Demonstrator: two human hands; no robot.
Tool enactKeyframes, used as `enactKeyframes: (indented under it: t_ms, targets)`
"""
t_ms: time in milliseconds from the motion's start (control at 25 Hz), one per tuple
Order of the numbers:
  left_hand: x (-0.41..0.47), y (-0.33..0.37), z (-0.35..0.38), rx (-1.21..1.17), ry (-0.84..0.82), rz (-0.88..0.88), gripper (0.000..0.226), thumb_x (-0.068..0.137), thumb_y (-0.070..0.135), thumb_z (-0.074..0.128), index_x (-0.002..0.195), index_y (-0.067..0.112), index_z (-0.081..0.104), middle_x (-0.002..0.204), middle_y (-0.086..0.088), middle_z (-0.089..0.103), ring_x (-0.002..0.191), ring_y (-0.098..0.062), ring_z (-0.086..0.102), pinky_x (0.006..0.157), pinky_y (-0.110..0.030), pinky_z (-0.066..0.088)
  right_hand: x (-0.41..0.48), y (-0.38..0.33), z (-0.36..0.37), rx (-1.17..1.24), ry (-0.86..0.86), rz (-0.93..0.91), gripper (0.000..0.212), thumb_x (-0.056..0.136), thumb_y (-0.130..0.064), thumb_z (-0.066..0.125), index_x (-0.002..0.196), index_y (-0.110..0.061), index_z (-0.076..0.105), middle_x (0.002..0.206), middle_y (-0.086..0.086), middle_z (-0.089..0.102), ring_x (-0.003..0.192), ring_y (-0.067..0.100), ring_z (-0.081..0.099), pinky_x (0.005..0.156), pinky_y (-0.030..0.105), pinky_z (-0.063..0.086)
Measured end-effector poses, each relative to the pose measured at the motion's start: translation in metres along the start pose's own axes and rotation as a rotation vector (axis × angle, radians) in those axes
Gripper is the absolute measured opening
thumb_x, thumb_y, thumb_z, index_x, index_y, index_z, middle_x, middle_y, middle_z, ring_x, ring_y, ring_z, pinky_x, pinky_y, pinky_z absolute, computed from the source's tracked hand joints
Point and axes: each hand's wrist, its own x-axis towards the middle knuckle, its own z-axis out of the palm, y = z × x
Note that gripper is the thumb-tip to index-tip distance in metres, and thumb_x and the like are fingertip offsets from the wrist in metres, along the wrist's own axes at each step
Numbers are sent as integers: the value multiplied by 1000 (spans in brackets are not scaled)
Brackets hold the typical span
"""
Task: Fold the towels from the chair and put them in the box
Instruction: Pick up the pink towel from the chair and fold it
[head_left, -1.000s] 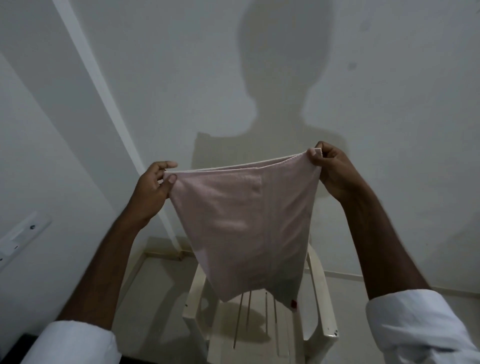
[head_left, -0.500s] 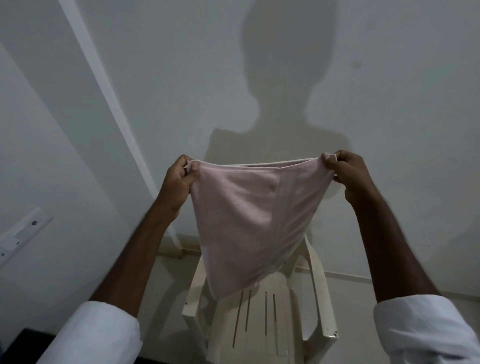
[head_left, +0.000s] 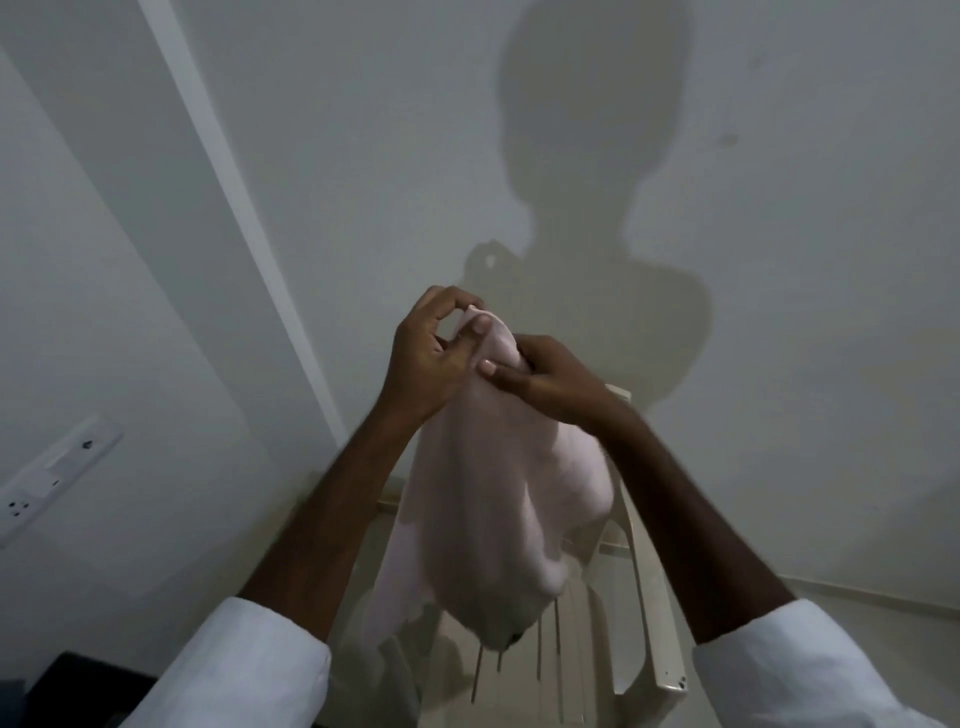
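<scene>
Both hands meet in the middle of the view, raised in front of the wall (head_left: 779, 260), and between them they hold a pale pink towel (head_left: 498, 499) by its top. The left hand (head_left: 431, 358) pinches the towel's upper corners, thumb pressed on the cloth and fingers curled behind — its grip is closed on the towel. The right hand (head_left: 540, 384) sits just beside it, touching, thumb laid flat across the front of the towel and fingers wrapped behind, so this grip is clamped on the towel too. The towel hangs down doubled and bunched, its lower end dangling over the seat of a white plastic chair (head_left: 649, 597) that stands against the wall. Whether the hem touches the seat cannot be told. White sleeves (head_left: 244, 670) cover both forearms near the bottom edge. A switch plate (head_left: 52, 478) sits on the left wall, and the person's shadow falls on the wall ahead — no box is in view.
</scene>
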Motion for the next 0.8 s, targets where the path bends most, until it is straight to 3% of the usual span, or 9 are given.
enactKeyframes:
  t_ms: [120,240,360,440,560,640,800]
  targets:
    - [-11,-16,-15,-32,-79,-97,20,93,33,61,104,16,61,99,4,64,93,-10,61,62,-23,46,8,6,24,47,137,-66,35,94,-36,58,85,-3,65,74,18,65,66,11,53,61,42,45]
    - [-48,-48,-29,-162,-258,-341,49,75,37,80,116,18,61,109,1,70,99,-10,67,77,-28,57,9,-4,29,167,275,-106,30,96,-27,59,82,0,62,69,14,59,68,9,49,60,39,40]
    - [-106,-99,-28,141,-452,-519,69,59,59,83,114,19,72,108,7,72,95,-5,68,79,-27,57,13,-23,18,290,353,-148,32,99,-16,59,74,3,53,69,2,42,68,8,41,60,32,30]
    - [-145,-130,-22,184,-473,-540,53,68,56,79,109,23,73,100,10,73,87,-2,69,76,-29,57,16,-36,4,332,377,-176,36,100,-13,59,70,4,48,70,4,36,67,10,37,59,32,25]
    - [-182,-146,-11,111,-498,-530,26,85,32,74,109,23,69,93,9,71,74,-1,69,63,-20,53,21,-50,-19,307,383,-215,41,101,-14,58,66,3,42,69,5,32,65,12,32,57,33,22]
    - [-191,-147,-5,88,-494,-540,24,91,19,67,115,17,66,87,2,68,66,-5,69,56,-19,52,22,-56,-31,293,383,-218,42,100,-12,59,65,-1,39,69,5,29,64,12,29,56,31,20]
    - [-182,-134,9,-34,-450,-683,32,101,20,49,130,34,44,78,-5,67,52,-11,64,41,-29,50,20,-63,-47,271,402,-235,38,100,-11,59,66,-9,42,67,2,28,63,8,27,55,28,19]
